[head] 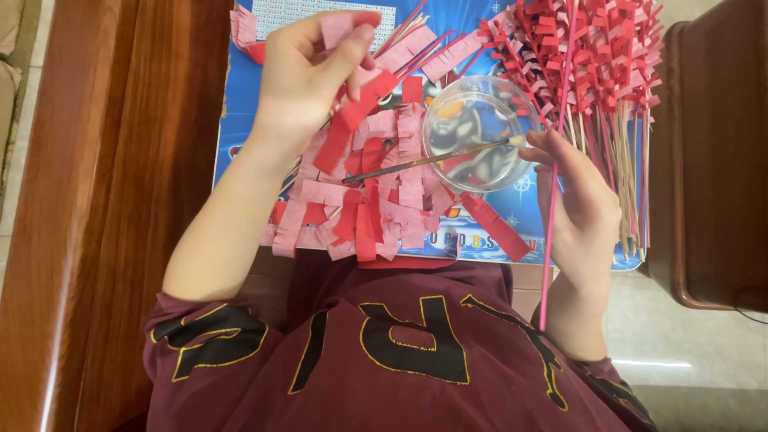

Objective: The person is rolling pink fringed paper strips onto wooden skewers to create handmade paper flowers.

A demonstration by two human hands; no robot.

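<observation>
My left hand (pixel 308 72) is raised over the blue board (pixel 232 104) and pinches the top end of a fringed red paper strip (pixel 352 120), which hangs down toward the heap of cut red and pink paper strips (pixel 376 200). My right hand (pixel 580 208) grips a thin pink stick (pixel 552 200) that runs upright from my lap up past the bowl. A clear round bowl (pixel 480 132) sits between the hands, with a thin brush (pixel 424 162) resting across its rim.
A bundle of sticks wrapped with red paper fringe (pixel 600 56) lies at the upper right on the board. Dark wooden furniture (pixel 704 160) stands at the right, a wooden bench surface (pixel 104 200) at the left. My maroon shirt (pixel 384 352) fills the bottom.
</observation>
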